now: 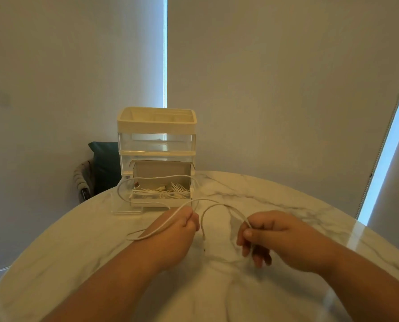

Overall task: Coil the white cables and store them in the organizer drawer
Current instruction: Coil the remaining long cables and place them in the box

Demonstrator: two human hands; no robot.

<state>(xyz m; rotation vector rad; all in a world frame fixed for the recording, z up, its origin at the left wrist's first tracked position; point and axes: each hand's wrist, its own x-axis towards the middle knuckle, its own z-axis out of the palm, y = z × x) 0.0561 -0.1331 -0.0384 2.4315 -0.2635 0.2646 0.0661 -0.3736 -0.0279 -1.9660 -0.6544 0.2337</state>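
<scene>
Holding one white cable [217,204] with both hands over the near middle of the marble worktop [286,205]. Left hand [177,226] is curled into a fist round the cable. Right hand [270,235] pinches it between thumb and forefinger, with the other fingers bent downward. Between the hands the cable makes a small arch, and a short end hangs just right of the left hand. From the left fist a strand runs back over the wrist to a flat loop on the worktop at the left. Another long loop goes far and left, up across the open drawer [161,202].

Organizer [156,145] stands at the far edge of the worktop, cream frame, clear drawers, divided tray on top. Its bottom drawer is pulled out toward the near side, and more white cables [177,190] lie inside, some coiled, some loose. A cardboard flap [161,169] stands up behind them. Clear plastic piece [126,211] lies flat just left of the drawer front. Chair with a dark cushion [105,163] sits beyond the far left edge. Grey blinds [275,89] fill the background.
</scene>
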